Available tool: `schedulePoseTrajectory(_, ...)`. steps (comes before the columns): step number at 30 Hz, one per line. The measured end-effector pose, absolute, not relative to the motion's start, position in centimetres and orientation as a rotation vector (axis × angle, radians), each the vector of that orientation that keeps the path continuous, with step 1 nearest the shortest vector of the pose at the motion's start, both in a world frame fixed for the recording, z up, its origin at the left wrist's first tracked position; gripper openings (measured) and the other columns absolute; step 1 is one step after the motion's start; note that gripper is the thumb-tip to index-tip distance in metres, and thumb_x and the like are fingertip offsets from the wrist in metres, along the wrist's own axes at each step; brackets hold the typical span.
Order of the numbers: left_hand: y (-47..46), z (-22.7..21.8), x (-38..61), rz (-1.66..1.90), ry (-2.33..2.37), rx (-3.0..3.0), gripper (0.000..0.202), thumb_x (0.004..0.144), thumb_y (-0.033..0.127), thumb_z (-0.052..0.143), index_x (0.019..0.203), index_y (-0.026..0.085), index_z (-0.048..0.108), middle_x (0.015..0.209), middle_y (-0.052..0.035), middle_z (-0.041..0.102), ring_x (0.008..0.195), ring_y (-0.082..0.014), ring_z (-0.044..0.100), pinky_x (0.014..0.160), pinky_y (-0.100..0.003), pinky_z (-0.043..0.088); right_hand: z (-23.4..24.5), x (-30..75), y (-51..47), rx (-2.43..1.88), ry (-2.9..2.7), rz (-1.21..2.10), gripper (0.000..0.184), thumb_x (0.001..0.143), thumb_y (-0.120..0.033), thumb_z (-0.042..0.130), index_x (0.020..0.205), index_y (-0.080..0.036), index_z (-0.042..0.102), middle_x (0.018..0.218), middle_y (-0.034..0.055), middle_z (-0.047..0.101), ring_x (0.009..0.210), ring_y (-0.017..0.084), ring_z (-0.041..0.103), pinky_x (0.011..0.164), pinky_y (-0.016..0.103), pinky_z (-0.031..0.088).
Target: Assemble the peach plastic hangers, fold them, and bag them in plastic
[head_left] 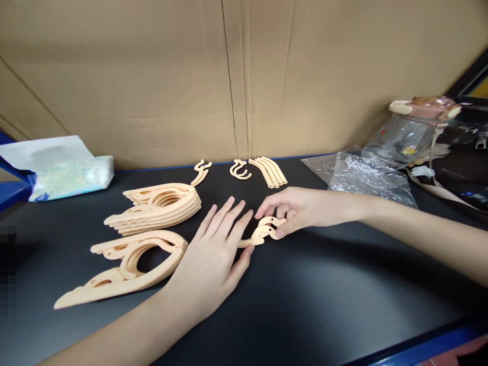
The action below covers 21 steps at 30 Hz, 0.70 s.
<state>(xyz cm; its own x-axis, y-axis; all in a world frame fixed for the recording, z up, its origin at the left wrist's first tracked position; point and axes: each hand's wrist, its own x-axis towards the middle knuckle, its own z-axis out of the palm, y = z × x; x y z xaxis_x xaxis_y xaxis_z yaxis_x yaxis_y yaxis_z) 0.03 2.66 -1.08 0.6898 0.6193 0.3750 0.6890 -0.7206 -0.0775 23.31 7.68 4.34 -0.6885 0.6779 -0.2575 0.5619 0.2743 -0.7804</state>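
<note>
My left hand (pixel 213 249) lies with its fingers stretched out over the black table, covering part of a cream plastic hanger piece (pixel 261 235). My right hand (pixel 295 209) has its thumb and fingers closed at the other end of that piece, where two curved ends with small holes show. Left of my left hand lies a folded cream hanger set (pixel 129 287). Behind it sits a stack of several folded hangers (pixel 179 216).
At the table's back edge lie cream hooks (pixel 241 175), several curved bars (pixel 269 173) and small hanger parts (pixel 201 175). A tissue pack (pixel 72 175) is at left. Clear plastic wrap (pixel 369 178) and a drinking bottle (pixel 404 134) stand right, before a cardboard wall (pixel 171 76).
</note>
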Motion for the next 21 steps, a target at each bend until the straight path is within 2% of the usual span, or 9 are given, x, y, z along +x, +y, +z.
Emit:
schedulePoseTrajectory(2,2.7,-1.1,0.0,-0.468,-1.060,-2.740,0.035,0.100,0.022,0.040,0.130,0.009,0.054,0.133,-0.0159,0.061,0.127,-0.0330,0.052,0.105,-0.056,0.044,4.4,23.3,7.2,-1.172,-2.429,1.318,0.035,0.084,-0.023,0.067,0.118,-0.017,0.064,0.091,0.0034,0.072,0.081,0.014,0.064,0.067,0.025,0.050)
schedulePoseTrajectory(4,2.7,-1.0,0.1,-0.480,-1.077,-2.770,0.030,0.101,0.018,0.038,0.120,0.012,0.060,0.120,-0.0124,0.065,0.108,-0.0286,0.062,0.092,-0.049,0.052,4.4,23.2,7.4,-1.162,-2.469,1.249,0.032,0.088,-0.026,0.063,0.119,-0.016,0.064,0.092,0.0042,0.074,0.082,0.014,0.067,0.070,0.025,0.051)
schedulePoseTrajectory(6,2.6,-1.0,0.3,-0.480,-1.080,-2.772,0.027,0.100,0.015,0.038,0.111,0.014,0.062,0.108,-0.0098,0.066,0.093,-0.0255,0.063,0.078,-0.042,0.053,4.5,23.0,8.2,-1.187,-2.527,1.074,0.028,0.091,-0.027,0.060,0.117,-0.016,0.065,0.093,0.0041,0.075,0.082,0.014,0.068,0.072,0.025,0.051)
schedulePoseTrajectory(8,2.4,-0.8,0.4,-0.454,-1.049,-2.760,0.025,0.099,0.013,0.039,0.105,0.014,0.062,0.098,-0.0082,0.064,0.084,-0.0243,0.061,0.070,-0.039,0.052,4.4,22.6,9.4,-1.262,-2.606,0.688,0.024,0.091,-0.027,0.061,0.113,-0.019,0.067,0.094,0.0021,0.075,0.082,0.013,0.068,0.070,0.025,0.048)
schedulePoseTrajectory(10,2.3,-0.7,0.5,-0.437,-1.006,-2.740,0.022,0.099,0.013,0.040,0.103,0.014,0.062,0.093,-0.0073,0.063,0.079,-0.0240,0.059,0.066,-0.038,0.049,4.2,22.0,10.9,-1.331,-2.662,0.192,0.021,0.092,-0.029,0.061,0.110,-0.021,0.068,0.092,0.0007,0.075,0.083,0.015,0.068,0.067,0.026,0.044)
schedulePoseTrajectory(12,2.2,-0.6,0.5,-0.438,-0.972,-2.720,0.020,0.099,0.014,0.042,0.102,0.014,0.062,0.089,-0.0065,0.062,0.076,-0.0238,0.058,0.064,-0.037,0.047,3.9,21.1,12.3,-1.364,-2.658,-0.032,0.020,0.092,-0.026,0.059,0.108,-0.019,0.069,0.095,0.0039,0.074,0.088,0.019,0.067,0.065,0.028,0.041)
schedulePoseTrajectory(17,2.1,-0.6,0.5,-0.475,-0.956,-2.723,0.020,0.099,0.013,0.042,0.103,0.015,0.061,0.089,-0.0048,0.063,0.073,-0.0229,0.056,0.064,-0.037,0.044,2.9,19.0,14.8,-1.372,-2.676,-0.266,0.023,0.094,-0.029,0.058,0.101,-0.012,0.072,0.108,0.0143,0.071,0.095,0.026,0.067,0.063,0.031,0.037)
schedulePoseTrajectory(21,2.0,-0.7,0.5,-0.497,-0.971,-2.774,0.026,0.100,0.012,0.041,0.121,0.014,0.055,0.092,-0.0041,0.064,0.078,-0.0224,0.057,0.068,-0.036,0.043,2.3,17.9,15.7,-1.370,-2.700,-0.363,0.024,0.095,-0.021,0.051,0.095,-0.010,0.073,0.101,0.0159,0.073,0.091,0.027,0.068,0.062,0.033,0.037)
